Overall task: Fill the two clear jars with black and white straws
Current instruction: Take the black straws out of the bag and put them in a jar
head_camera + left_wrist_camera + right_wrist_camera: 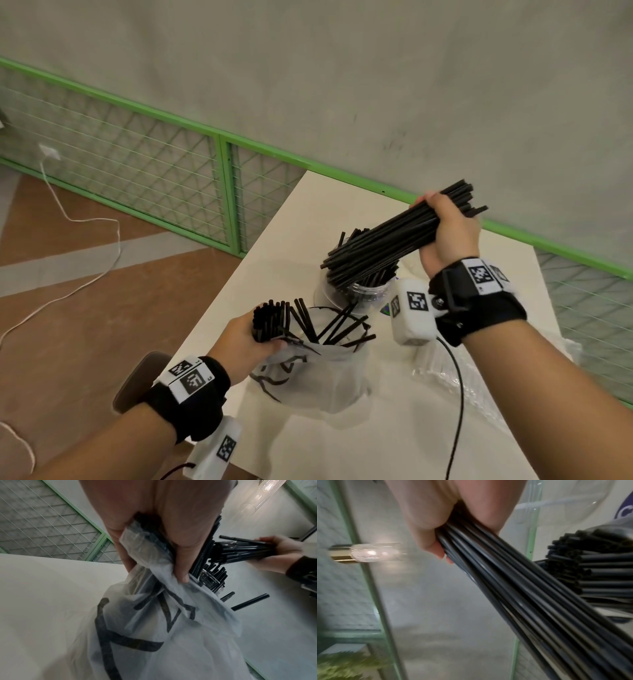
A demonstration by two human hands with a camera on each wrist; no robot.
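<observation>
Slanting black straws (394, 236), lower ends toward jar (366, 291)

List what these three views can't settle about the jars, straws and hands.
- Second jar and white straws: a crinkled clear wrap sits at the head view's right; contents unreadable.
- Fill level of the clear jar: hidden by the black straw bundle the right hand holds over it.
- Straws left in the plastic bag: film and print hide them.
- Left hand fingertips: hidden behind straws and bag.
</observation>
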